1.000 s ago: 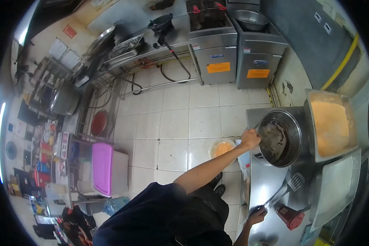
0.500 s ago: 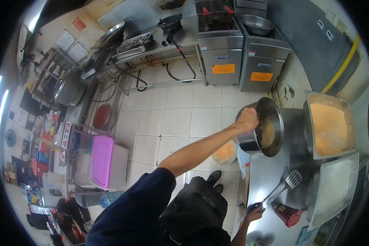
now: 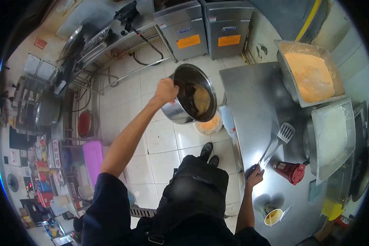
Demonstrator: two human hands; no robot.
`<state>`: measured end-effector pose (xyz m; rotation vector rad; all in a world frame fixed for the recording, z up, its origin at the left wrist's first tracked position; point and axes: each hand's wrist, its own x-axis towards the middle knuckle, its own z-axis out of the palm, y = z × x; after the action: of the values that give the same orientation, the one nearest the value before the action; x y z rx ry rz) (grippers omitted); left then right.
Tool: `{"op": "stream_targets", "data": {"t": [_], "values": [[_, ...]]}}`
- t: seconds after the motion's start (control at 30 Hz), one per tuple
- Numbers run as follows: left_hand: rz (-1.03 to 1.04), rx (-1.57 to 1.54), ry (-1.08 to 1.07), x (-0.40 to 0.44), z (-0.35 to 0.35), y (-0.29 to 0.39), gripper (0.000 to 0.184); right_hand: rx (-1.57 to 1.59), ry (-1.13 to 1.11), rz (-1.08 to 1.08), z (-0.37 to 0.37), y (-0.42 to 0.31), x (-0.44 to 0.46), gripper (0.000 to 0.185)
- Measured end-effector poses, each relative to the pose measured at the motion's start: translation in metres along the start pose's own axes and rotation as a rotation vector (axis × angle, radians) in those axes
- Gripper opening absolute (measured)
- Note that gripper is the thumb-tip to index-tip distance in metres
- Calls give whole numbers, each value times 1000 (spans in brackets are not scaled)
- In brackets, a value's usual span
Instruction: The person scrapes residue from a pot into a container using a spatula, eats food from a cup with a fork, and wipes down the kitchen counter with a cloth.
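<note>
A large steel pot with dark liquid and a pale patch inside hangs tilted over the floor, clear of the counter. My left hand is closed on its rim or handle. At the counter's near edge my right hand grips the dark handle of a slotted spatula, whose head is over the steel counter. Close to that hand a red tumbler lies on its side. An open cup stands nearer to me.
Deep trays of orange powder and white powder line the counter's right side. A bowl of orange crumbs is on the floor below the pot. Fryers stand ahead. A pink-lidded bin is at left.
The pot has been lifted off the counter and carried left over the floor in my left hand. The view has shifted right. My right hand still holds the spatula.
</note>
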<state>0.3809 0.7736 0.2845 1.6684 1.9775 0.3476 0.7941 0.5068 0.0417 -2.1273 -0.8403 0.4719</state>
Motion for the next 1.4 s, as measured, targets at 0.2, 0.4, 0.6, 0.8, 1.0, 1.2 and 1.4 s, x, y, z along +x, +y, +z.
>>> {"op": "stream_targets", "data": {"t": [0.2,0.4,0.6,0.8,1.0,1.2,1.4], "values": [[-198,-78,-24,-28,13,-68,28,332,-201,-11,11,-2,-23,26],[-245,40,-129,-27,64,-135,32,-31,-621,-281,44,-26,-93,18],[-118,133,-145,-16,145,-222,33,-352,-762,-317,170,43,-73,33],[-159,69,-99,-3,241,-286,31,-579,-731,-485,335,115,-3,29],[-153,69,-90,8,310,-326,28,-417,-743,-436,379,154,7,21],[-309,-17,-86,0,341,-345,22,-367,-851,-318,405,198,14,25],[-128,76,-115,-12,365,-396,25,-291,-762,-665,505,205,21,34]]}}
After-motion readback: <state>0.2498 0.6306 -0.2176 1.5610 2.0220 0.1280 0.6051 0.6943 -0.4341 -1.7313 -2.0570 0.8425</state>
